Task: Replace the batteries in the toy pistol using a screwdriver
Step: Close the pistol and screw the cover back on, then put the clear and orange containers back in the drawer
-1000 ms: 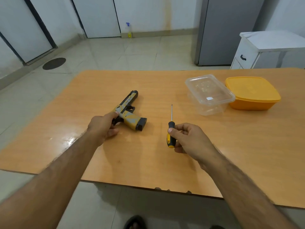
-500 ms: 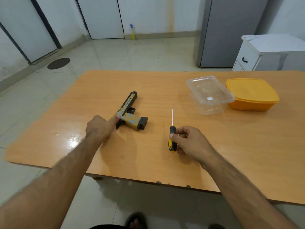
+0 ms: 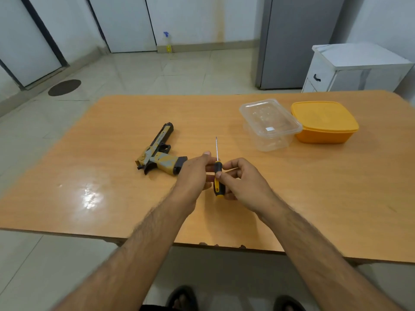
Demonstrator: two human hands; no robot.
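Wooden table [image 3: 314, 198] — yellow-grey toy pistol [image 3: 158, 153] lying flat, black-tipped.

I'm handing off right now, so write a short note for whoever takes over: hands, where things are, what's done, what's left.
Right hand: grips the screwdriver by its handle, shaft pointing away, above the table.
Left hand: beside the screwdriver, fingers at the handle; a firm grip cannot be told.
Pistol: flat on the table, left of the hands, untouched by either hand.
Clear box and orange box: lids on, far right. No batteries visible.
Done: screwdriver picked up.
Left: open the battery cover, swap batteries, close it.
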